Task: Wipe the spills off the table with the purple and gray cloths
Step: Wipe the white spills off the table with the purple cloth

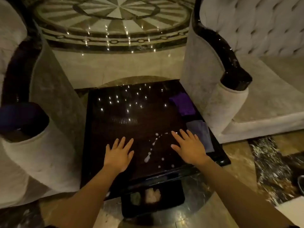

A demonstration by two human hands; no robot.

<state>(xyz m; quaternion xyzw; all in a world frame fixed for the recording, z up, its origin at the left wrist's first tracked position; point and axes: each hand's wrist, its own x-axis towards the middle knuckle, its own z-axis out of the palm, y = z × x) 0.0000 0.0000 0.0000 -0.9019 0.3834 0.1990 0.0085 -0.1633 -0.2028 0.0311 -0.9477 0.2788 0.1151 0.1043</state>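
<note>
A dark glossy square table [115, 129] stands between two armchairs. White spill drops [147, 158] trail across its near right part. A purple cloth [183, 103] lies folded at the table's right edge, farther back. A gray cloth [201, 134] lies nearer along the same edge. My left hand [118, 155] hovers flat over the table, left of the spill, fingers spread, holding nothing. My right hand [189, 148] is spread to the right of the spill, its fingers just beside the gray cloth, with nothing in it.
A pale upholstered armchair [24, 153] crowds the table's left side and a tufted one [230, 79] its right side. A black tray [153, 198] holding small pale and greenish items lies on the floor below the near edge. Patterned marble floor [115, 22] stretches beyond.
</note>
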